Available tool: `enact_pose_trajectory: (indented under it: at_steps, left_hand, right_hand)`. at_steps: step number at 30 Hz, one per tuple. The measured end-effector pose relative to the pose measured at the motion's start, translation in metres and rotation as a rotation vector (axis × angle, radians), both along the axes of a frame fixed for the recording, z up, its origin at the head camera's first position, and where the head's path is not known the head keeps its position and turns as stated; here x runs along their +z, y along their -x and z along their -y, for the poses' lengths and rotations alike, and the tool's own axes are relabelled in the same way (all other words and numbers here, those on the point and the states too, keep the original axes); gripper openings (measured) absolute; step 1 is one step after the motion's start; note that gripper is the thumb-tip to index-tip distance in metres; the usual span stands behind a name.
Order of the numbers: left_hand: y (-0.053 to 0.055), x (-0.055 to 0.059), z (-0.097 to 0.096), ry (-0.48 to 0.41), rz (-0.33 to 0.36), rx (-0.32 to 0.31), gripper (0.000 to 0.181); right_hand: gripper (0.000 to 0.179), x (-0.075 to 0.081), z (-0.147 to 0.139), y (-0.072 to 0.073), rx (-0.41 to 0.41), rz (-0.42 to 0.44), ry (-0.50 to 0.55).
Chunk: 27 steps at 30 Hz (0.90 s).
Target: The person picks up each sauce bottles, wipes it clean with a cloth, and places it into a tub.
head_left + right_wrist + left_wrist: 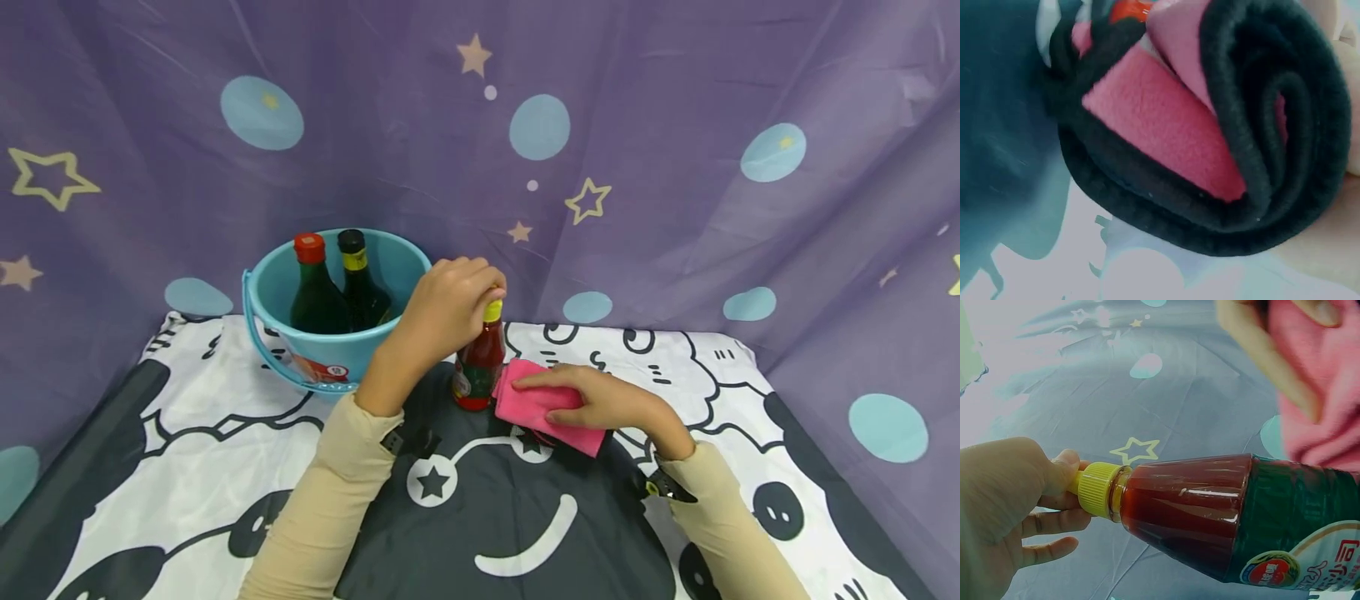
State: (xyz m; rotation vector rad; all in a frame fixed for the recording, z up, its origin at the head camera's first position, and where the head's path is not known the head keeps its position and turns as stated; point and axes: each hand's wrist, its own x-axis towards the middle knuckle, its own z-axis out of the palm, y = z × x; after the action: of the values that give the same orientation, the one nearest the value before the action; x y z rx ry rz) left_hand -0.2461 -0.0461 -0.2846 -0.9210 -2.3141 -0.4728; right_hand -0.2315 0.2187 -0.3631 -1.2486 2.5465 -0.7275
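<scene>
A sauce bottle with red contents, a green label and a yellow cap stands upright on the printed cloth. My left hand pinches the cap's tip from above; in the left wrist view the other fingers spread below it. Just right of the bottle, my right hand grips a folded pink towel between thumb and fingers. Dark edging borders the towel's folds in the right wrist view. The towel lies close beside the label; whether it touches the bottle, I cannot tell.
Left of the bottle stands a light blue bucket with a handle. Inside lean two dark bottles, one red-capped and one black-capped. A purple curtain hangs behind the table's black-and-white cover.
</scene>
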Motion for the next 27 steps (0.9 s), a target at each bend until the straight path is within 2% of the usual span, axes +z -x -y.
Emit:
enact_pose_trajectory:
  at_steps: [4, 9, 14, 17, 21, 25, 27]
  left_hand:
    - [-0.001, -0.001, -0.001, 0.006, 0.000, 0.006, 0.015]
    - [-0.002, -0.002, 0.000, 0.008, -0.003, 0.014, 0.013]
    - [-0.002, -0.001, 0.001, 0.008, -0.007, 0.021, 0.014]
    - [-0.002, -0.001, 0.001, 0.006, 0.006, 0.023, 0.015]
    - [-0.002, -0.003, 0.001, 0.000, 0.020, 0.020, 0.015]
    - [-0.001, -0.004, 0.000, -0.005, 0.005, 0.009, 0.014]
    - [0.000, -0.003, 0.000, -0.005, -0.001, 0.010, 0.014]
  right_hand:
    - [0.054, 0.012, -0.005, -0.009, -0.118, -0.152, 0.033]
    - [0.059, 0.023, -0.009, -0.014, -0.267, -0.320, 0.131]
    - [0.061, 0.027, -0.005, -0.012, -0.316, -0.454, 0.297]
    - [0.060, 0.027, -0.002, -0.012, -0.322, -0.478, 0.407]
    - [0.058, 0.027, 0.001, -0.015, -0.335, -0.462, 0.565]
    - [0.061, 0.029, 0.003, -0.018, -0.345, -0.428, 0.757]
    - [0.063, 0.031, 0.005, -0.019, -0.333, -0.380, 0.863]
